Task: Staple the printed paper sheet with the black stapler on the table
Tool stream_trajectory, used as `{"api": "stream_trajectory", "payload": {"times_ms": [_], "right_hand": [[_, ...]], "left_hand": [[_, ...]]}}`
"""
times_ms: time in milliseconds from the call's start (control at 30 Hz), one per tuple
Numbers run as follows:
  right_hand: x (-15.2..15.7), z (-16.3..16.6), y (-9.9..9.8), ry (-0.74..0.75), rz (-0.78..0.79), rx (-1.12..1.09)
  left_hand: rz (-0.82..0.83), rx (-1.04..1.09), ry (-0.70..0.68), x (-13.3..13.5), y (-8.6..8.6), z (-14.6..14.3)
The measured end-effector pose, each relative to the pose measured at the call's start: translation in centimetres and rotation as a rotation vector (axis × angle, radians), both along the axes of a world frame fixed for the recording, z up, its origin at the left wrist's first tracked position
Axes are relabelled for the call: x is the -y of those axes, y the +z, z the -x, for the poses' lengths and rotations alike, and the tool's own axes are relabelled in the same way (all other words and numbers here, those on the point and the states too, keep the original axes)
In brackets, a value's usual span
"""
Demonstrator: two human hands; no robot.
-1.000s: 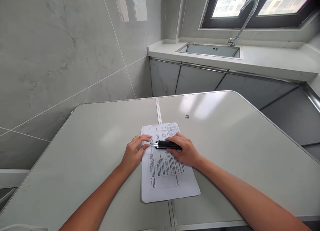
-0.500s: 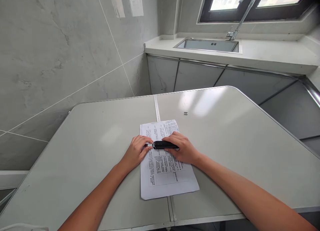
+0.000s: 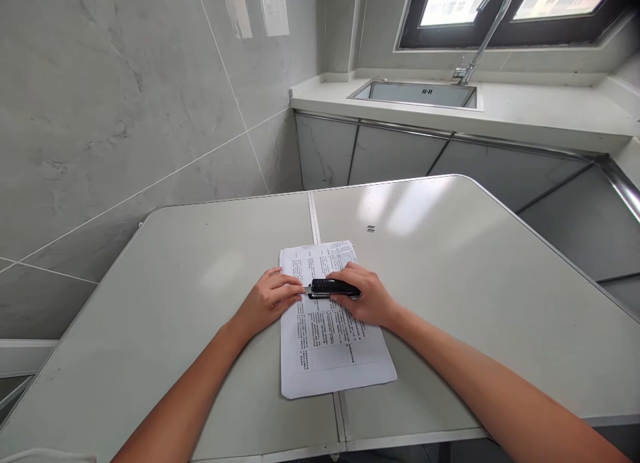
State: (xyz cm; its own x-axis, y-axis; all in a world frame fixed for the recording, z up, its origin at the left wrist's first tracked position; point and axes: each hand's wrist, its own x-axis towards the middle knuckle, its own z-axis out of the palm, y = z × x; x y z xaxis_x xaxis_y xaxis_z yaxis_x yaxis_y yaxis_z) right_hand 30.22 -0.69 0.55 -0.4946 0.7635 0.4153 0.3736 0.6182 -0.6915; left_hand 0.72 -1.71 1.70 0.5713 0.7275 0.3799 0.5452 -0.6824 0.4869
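Note:
A black stapler (image 3: 336, 287) lies crosswise over printed paper sheets (image 3: 325, 366). My right hand (image 3: 367, 295) is closed around its right end, thumb on the near side. At the other end a short metal part sticks out to the left. My left hand (image 3: 270, 296) has its fingers together, with the fingertips against that metal part; the fingers hide its tip. Two small strips of staples (image 3: 371, 228) lie on the table beyond my right hand.
The pale folding table (image 3: 150, 329) has a seam down its middle, under the paper. Behind it, a counter (image 3: 540, 106) holds a sink (image 3: 415, 94) and a tall faucet (image 3: 487, 36) below a window. A grey tiled wall (image 3: 125, 103) rises on the left.
My left fingers have straightened and come together at the metal end, which now sticks out less. The stapler's top has lifted slightly from its base. My right hand stays on it.

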Motion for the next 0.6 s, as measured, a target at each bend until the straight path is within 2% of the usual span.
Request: {"api": "stream_trajectory", "payload": {"times_ms": [200, 467, 600], "right_hand": [[-0.4, -0.4, 0.1, -0.032, 0.039, -0.063], [-0.4, -0.3, 0.3, -0.027, 0.041, -0.057], [-0.3, -0.5, 0.6, -0.004, 0.052, -0.077]], "left_hand": [[-0.075, -0.002, -0.090, -1.0, -0.2, 2.2], [-0.064, -0.028, -0.123, -0.5, 0.4, 0.4], [-0.118, 0.015, -0.114, -0.5, 0.7, 0.9]]}}
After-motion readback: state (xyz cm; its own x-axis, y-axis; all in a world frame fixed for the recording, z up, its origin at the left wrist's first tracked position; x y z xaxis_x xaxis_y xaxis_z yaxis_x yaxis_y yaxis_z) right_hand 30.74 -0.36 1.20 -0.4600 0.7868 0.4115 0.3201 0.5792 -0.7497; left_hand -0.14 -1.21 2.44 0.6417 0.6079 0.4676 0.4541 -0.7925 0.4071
